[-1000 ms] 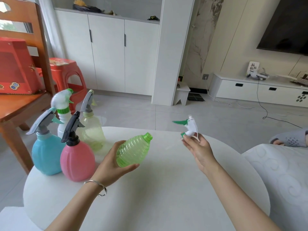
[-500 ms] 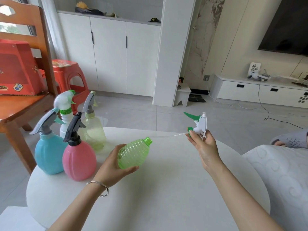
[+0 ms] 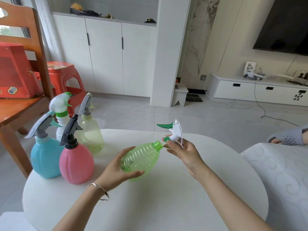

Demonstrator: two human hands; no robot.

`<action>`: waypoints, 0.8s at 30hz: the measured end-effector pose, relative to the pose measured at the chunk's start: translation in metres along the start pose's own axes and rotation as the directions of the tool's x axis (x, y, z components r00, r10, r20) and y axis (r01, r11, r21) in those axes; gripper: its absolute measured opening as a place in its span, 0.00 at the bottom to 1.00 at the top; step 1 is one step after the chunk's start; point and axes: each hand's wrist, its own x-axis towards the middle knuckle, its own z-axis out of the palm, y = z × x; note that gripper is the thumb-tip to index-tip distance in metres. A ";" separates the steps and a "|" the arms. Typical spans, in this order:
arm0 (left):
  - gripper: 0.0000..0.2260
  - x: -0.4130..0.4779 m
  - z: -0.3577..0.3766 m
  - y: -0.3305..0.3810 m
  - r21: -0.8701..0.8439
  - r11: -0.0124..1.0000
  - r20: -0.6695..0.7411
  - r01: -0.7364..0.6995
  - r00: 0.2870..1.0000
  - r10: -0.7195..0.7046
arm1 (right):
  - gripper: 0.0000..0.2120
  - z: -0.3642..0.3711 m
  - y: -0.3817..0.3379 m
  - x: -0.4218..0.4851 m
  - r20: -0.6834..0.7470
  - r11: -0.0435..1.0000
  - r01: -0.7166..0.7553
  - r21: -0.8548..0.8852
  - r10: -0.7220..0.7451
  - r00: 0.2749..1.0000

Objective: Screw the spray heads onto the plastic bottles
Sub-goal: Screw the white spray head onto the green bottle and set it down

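At the left of the round white table (image 3: 166, 205), four capped spray bottles (image 3: 75, 162) stand close together. The left hand (image 3: 115, 170) curls fingers and thumb round the translucent green ribbed plastic bottle (image 3: 141, 157), held tilted above the table with its neck pointing right. The white spray head with green trigger and collar (image 3: 175, 132) sits just at that neck, pinched by the fingertips of the right hand (image 3: 185, 152). If the collar meets the slanted neck askew, the threads could cross and jam. A light pinch could also let the head slip.

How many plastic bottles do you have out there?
5: blue bottle, pink bottle, white bottle and pale yellow bottle stand clustered at the white table's left; the left hand holds the ribbed green bottle.
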 end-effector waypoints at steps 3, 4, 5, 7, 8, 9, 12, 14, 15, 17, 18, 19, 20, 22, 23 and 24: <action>0.35 0.000 -0.004 0.003 -0.139 0.989 -0.004 0.054 0.998 -0.055 | 0.09 -0.007 -0.007 -0.001 0.080 0.995 -0.016 -0.103 0.025 0.997; 0.35 -0.001 -0.004 0.003 -0.198 0.978 -0.003 0.067 0.998 -0.069 | 0.09 -0.008 -0.007 -0.002 0.101 0.992 -0.022 -0.123 0.035 0.994; 0.34 -0.002 -0.003 0.004 -0.278 0.956 -0.001 0.088 0.996 -0.092 | 0.10 -0.008 -0.007 -0.004 0.118 0.991 -0.023 -0.134 0.039 0.992; 0.36 -0.001 0.000 0.005 -0.426 0.883 0.018 0.196 0.978 -0.209 | 0.10 -0.003 -0.005 -0.006 0.137 0.991 -0.006 -0.133 0.025 0.990; 0.37 -0.001 0.001 0.006 -0.466 0.841 0.048 0.275 0.957 -0.286 | 0.09 0.000 -0.005 -0.007 0.140 0.992 0.010 -0.128 0.008 0.990; 0.36 0.000 0.002 0.006 -0.482 0.800 0.106 0.359 0.930 -0.353 | 0.09 0.003 -0.005 -0.008 0.145 0.992 0.029 -0.122 -0.011 0.989; 0.37 -0.002 0.006 0.009 -0.446 0.702 0.348 0.556 0.830 -0.436 | 0.09 0.006 -0.007 -0.008 0.150 0.991 0.074 -0.110 -0.057 0.987; 0.37 -0.001 0.008 0.010 -0.440 0.678 0.390 0.589 0.805 -0.447 | 0.10 0.006 -0.010 -0.007 0.146 0.991 0.093 -0.096 -0.079 0.986; 0.37 0.000 0.008 0.010 -0.446 0.668 0.393 0.596 0.801 -0.452 | 0.11 0.005 -0.011 -0.007 0.149 0.993 0.094 -0.077 -0.082 0.985; 0.36 0.002 0.007 0.009 -0.458 0.634 0.422 0.623 0.780 -0.462 | 0.12 0.007 -0.013 -0.006 0.184 0.996 0.079 -0.042 -0.070 0.980; 0.36 0.002 0.007 0.009 -0.455 0.621 0.449 0.639 0.766 -0.460 | 0.12 0.007 -0.013 -0.006 0.207 0.997 0.071 -0.038 -0.061 0.976; 0.36 0.002 0.006 0.008 -0.447 0.614 0.475 0.650 0.755 -0.453 | 0.12 0.008 -0.013 -0.007 0.226 0.998 0.060 -0.031 -0.052 0.973; 0.36 0.002 0.006 0.008 -0.443 0.612 0.495 0.655 0.748 -0.443 | 0.12 0.008 -0.014 -0.007 0.241 0.999 0.044 -0.013 -0.040 0.970; 0.36 0.001 0.008 0.007 -0.445 0.611 0.518 0.655 0.745 -0.420 | 0.12 0.005 -0.017 -0.007 0.268 1.000 0.010 0.027 -0.017 0.963; 0.36 0.001 0.008 0.007 -0.452 0.616 0.515 0.645 0.753 -0.411 | 0.12 0.003 -0.018 -0.007 0.279 1.000 0.004 0.030 -0.012 0.960; 0.35 0.001 0.009 0.008 -0.464 0.627 0.496 0.626 0.770 -0.402 | 0.13 0.002 -0.020 -0.007 0.280 1.000 0.007 0.019 -0.012 0.960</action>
